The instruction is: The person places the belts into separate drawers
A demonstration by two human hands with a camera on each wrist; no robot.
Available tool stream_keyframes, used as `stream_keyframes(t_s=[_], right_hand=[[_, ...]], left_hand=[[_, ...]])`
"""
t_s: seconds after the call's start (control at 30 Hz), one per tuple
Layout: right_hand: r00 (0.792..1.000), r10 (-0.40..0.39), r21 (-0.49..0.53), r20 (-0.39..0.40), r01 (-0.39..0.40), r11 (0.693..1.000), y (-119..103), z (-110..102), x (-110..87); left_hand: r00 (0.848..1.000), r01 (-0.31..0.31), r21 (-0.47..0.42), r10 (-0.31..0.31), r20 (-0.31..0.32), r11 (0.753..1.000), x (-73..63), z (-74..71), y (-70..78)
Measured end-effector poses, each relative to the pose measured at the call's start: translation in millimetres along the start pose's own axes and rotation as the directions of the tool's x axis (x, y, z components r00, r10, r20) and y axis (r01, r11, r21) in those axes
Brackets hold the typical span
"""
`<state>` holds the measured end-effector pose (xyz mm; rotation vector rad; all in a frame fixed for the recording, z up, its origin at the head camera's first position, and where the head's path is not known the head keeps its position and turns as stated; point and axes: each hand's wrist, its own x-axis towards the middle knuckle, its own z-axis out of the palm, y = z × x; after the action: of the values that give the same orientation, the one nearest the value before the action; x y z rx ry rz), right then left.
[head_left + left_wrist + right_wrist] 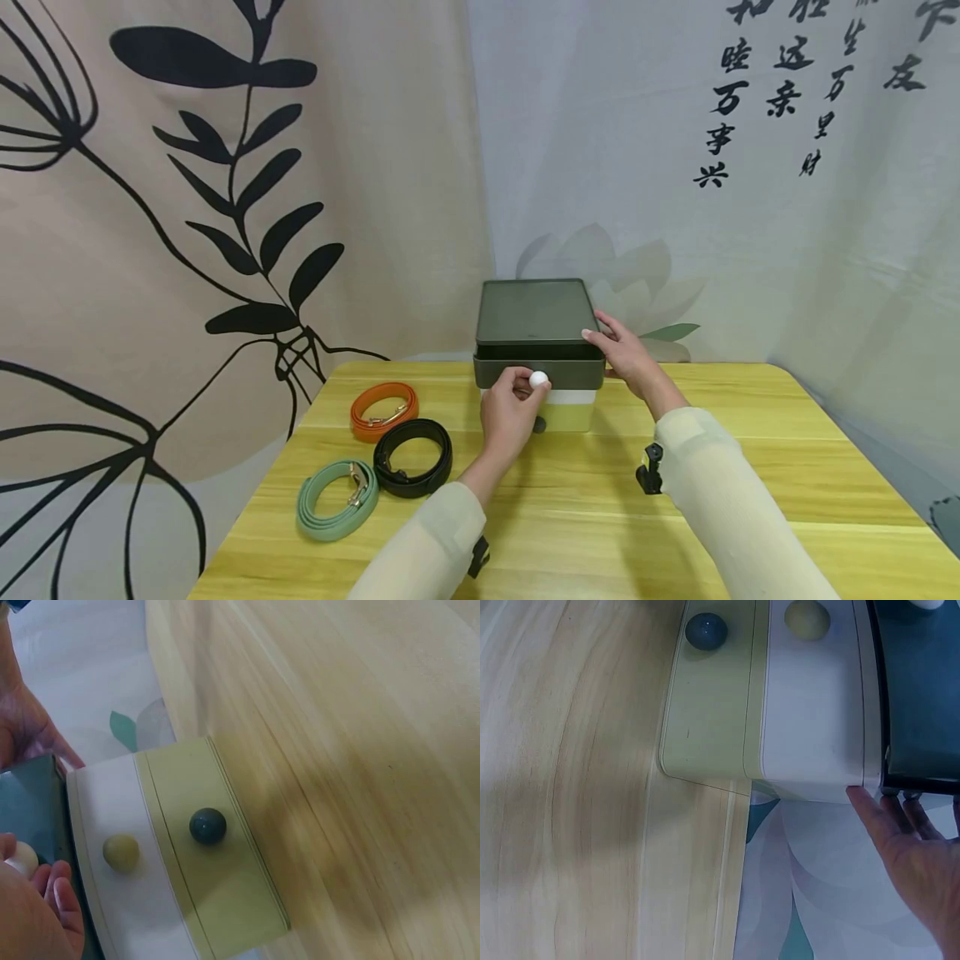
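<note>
White knob (538, 379) is pinched by left hand (512, 410); spread right hand (632, 360) touches drawer box (536, 312).

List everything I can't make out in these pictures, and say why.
Inside of the dark top drawer: lost in shadow, head view.
Yellow knob: hidden behind the left hand, head view.
White knob: mostly cut off by the top edge, right wrist view.
Right hand: partly cut off by the left edge, left wrist view.
Topmost wall characters: cut off by the top edge, head view.
</note>
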<state>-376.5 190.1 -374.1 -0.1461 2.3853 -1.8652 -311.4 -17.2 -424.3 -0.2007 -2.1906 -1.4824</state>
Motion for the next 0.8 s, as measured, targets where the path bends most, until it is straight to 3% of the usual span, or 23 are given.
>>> stream_keyframes(t_s=[0.23,0.8], right_hand=[[1.0,0.013,-0.004,0.012,-0.013,1.0,-1.0,-1.4,-0.3],[1.0,0.013,-0.013,0.016,-0.013,1.0,3.7,-3.8,4.5]], left_hand=[[0.999,-0.037,-0.018,0.037,-0.006,0.999,-5.6,-2.6,1.0],[0.999,-0.024,-0.059,0.025,0.021,0.998,-20.9,-8.2,1.1]])
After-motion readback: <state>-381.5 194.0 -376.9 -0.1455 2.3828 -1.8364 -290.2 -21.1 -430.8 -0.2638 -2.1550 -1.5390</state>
